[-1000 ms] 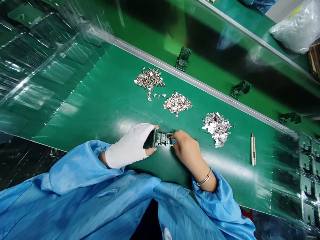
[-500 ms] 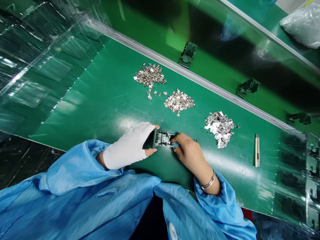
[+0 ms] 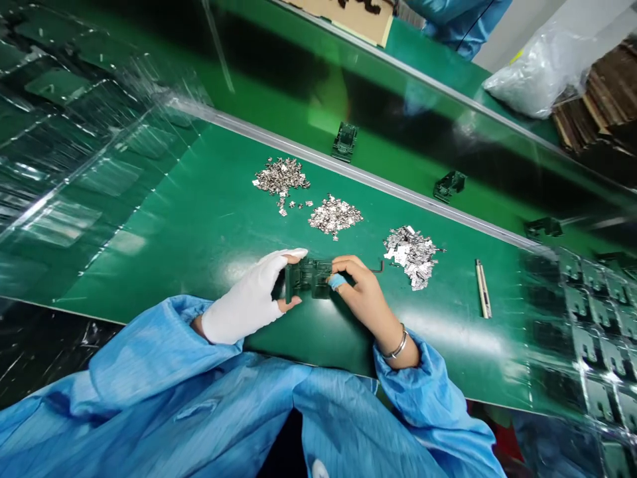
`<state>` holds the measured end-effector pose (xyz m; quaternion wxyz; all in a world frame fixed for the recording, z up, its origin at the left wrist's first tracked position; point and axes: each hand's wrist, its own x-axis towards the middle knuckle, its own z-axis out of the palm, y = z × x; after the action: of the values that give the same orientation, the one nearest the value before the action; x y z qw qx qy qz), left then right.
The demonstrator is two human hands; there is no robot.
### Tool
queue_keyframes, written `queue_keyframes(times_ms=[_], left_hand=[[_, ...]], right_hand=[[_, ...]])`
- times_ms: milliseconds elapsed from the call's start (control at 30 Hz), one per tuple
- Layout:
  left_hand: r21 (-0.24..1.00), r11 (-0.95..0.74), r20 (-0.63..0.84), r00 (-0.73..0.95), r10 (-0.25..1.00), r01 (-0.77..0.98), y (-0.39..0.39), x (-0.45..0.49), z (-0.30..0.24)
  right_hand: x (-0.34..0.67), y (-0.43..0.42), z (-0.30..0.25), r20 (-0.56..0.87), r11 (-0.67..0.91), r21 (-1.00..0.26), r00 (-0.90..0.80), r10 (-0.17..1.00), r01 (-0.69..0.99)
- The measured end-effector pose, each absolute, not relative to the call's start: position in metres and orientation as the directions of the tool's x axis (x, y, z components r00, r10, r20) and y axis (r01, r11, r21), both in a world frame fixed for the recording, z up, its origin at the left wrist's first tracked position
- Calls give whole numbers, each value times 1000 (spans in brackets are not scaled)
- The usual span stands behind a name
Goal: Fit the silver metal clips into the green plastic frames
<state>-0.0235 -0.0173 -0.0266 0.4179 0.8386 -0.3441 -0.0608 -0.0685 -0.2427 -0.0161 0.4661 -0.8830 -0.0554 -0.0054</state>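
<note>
Between both hands is a dark plastic housing (image 3: 309,279), held low over the green work surface. My left hand (image 3: 249,299), in a white glove with bare fingertips, is closed around its left end, thumb on the near side and fingers on the far side. My right hand (image 3: 362,289), with blue tape on one digit, has its fingers pressed together at the housing's right end; whether a small part sits between them is hidden. An L-shaped hex key (image 3: 380,267) sticks out beyond the right hand; its other end is hidden behind the hand.
Three heaps of small metal pieces lie beyond my hands: a left heap (image 3: 281,176), a middle heap (image 3: 335,216) and a right heap (image 3: 412,255). A utility knife (image 3: 482,289) lies right. Dark housings (image 3: 345,141) stand past the rail (image 3: 279,141). Clear trays (image 3: 597,338) flank both sides.
The view has shifted, showing more of the far side. The housing has turned in my hands and looks darker, with less silver showing. More of the hex key shows past my right hand.
</note>
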Motion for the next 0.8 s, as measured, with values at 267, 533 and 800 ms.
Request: queue_keyframes(times_ms=[267, 533, 800], left_hand=[[637, -444, 270, 723, -636, -629, -19, -23, -36], [634, -496, 148, 723, -675, -593, -30, -22, -27], [662, -439, 293, 749, -595, -607, -19, -23, -22]], right_hand=[[-83, -224, -5, 211, -738, -524, 904, 373, 426], [-74, -298, 3, 202, -883, -455, 979, 26, 118], [-71, -335, -9, 65, -945, -296, 984, -167, -140]])
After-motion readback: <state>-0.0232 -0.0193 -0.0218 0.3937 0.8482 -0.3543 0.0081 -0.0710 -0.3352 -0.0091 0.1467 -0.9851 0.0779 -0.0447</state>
